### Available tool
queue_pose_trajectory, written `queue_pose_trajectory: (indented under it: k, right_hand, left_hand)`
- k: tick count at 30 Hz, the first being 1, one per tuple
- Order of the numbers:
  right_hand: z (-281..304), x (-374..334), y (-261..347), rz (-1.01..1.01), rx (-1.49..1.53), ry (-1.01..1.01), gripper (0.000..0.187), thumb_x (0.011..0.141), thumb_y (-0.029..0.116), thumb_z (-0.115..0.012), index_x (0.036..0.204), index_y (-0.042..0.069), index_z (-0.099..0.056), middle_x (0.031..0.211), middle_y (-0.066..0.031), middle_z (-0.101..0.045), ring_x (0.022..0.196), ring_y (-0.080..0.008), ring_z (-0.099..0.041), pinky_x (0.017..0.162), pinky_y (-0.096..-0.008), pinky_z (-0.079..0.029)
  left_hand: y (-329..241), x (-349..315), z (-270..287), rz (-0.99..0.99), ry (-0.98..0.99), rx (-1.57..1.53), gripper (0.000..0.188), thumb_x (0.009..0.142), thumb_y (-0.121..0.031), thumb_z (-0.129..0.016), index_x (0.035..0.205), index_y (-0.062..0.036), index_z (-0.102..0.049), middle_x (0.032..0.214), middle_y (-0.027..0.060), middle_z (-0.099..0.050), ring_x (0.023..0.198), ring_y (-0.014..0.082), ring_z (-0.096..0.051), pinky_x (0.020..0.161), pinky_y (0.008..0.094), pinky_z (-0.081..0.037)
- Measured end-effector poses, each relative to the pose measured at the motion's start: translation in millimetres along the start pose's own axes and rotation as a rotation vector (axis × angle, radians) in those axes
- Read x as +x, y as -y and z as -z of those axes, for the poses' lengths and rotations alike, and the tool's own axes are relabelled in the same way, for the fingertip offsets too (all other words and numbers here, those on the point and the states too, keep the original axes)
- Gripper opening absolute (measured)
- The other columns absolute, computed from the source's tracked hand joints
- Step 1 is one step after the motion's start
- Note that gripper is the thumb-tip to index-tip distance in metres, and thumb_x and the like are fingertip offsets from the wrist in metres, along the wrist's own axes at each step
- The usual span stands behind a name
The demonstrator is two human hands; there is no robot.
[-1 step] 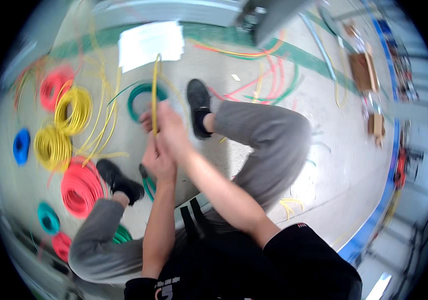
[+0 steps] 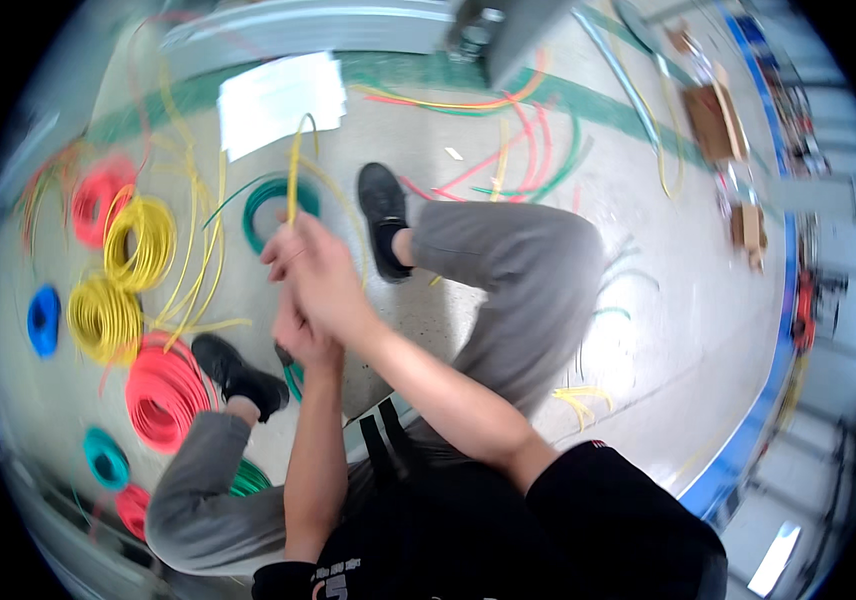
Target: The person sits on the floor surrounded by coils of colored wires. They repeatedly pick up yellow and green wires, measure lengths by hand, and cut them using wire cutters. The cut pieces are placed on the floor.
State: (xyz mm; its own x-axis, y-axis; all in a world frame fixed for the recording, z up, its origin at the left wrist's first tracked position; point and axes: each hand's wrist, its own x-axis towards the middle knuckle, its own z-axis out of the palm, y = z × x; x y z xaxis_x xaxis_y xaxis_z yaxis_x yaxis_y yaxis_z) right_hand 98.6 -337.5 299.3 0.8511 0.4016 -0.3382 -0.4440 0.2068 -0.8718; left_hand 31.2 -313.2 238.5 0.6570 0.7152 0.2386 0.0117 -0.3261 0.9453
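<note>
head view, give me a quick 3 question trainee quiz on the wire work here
1. True or false: both hands grip a blue wire.
2. Which coil lies on the floor just beyond the hands? A) green B) white C) black
3. Fill in: the person's shoes are ____.

Key:
1. False: the right hand and left hand hold a yellow wire.
2. A, the green coil.
3. Black, as on the right shoe.
</note>
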Motion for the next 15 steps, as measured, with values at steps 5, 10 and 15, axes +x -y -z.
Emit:
queue_pose_trajectory:
  k: [5, 10, 15]
  right_hand:
    - [51.6, -60.4, 151.1, 0.688, -0.284, -0.134, 0.023, 0.092, 0.006, -0.049, 0.113, 0.000, -0.056, 0.078, -0.0035, -0.057, 0.067, -0.0095, -0.054, 0.060, -0.0242, -0.045]
    - [162.2, -78.9, 263.9, 0.989, 0.139, -0.424, 0.026, 0.100, 0.017, -0.042, 0.120, 0.000, -0.045, 0.070, 0.0017, -0.037, 0.057, -0.0065, -0.026, 0.047, -0.0217, -0.023]
    - [300.3, -31.3, 177.8, 0.747, 0.222, -0.666, 0.026, 0.102, 0.022, -0.040, 0.120, 0.004, -0.046, 0.070, 0.0034, -0.034, 0.055, -0.0049, -0.026, 0.047, -0.0209, -0.026]
  left_hand:
    - [-110.6, 25.8, -10.7, -0.541, 0.364, 0.028, 0.027, 0.088, -0.010, -0.057, 0.110, 0.0058, -0.060, 0.086, 0.0132, -0.060, 0.078, 0.0218, -0.059, 0.067, 0.0320, -0.047]
    - [-5.5, 0.4, -26.9, -0.077, 0.400, 0.227, 0.027, 0.087, -0.010, -0.057, 0.111, 0.0022, -0.061, 0.084, 0.0161, -0.061, 0.076, 0.0271, -0.059, 0.064, 0.0344, -0.047]
    - [152.8, -84.0, -5.9, 0.334, 0.735, 0.869, 0.024, 0.088, -0.016, -0.054, 0.107, -0.0019, -0.061, 0.095, 0.0145, -0.061, 0.090, 0.0287, -0.059, 0.075, 0.0408, -0.046]
